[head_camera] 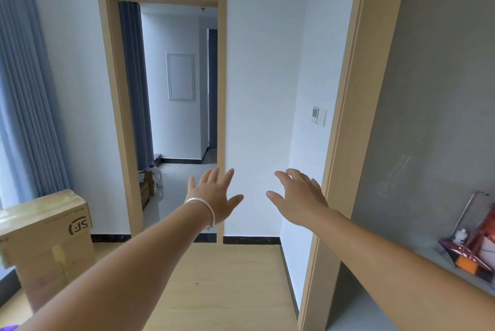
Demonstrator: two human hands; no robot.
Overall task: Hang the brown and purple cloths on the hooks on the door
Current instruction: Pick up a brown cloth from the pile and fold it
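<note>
Head view: left hand [214,196] and right hand [300,196] reach forward, fingers spread, holding nothing.

Two bare arms reach toward an open doorway [171,116]. The left hand [214,194], silver bracelet [203,210] at its wrist, and the right hand [300,196] spread empty fingers. A cardboard box [45,234] sits left of the doorway.

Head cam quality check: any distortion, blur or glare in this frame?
Head view: wide-angle bending is plain, the door frame on the right leans and the curtain bows at the left edge; light is soft, even daylight with a bluish cast on the wall; faint sheen on the tiled floor beyond the doorway; slight softness on the left hand and right hand, both open and empty.
</note>
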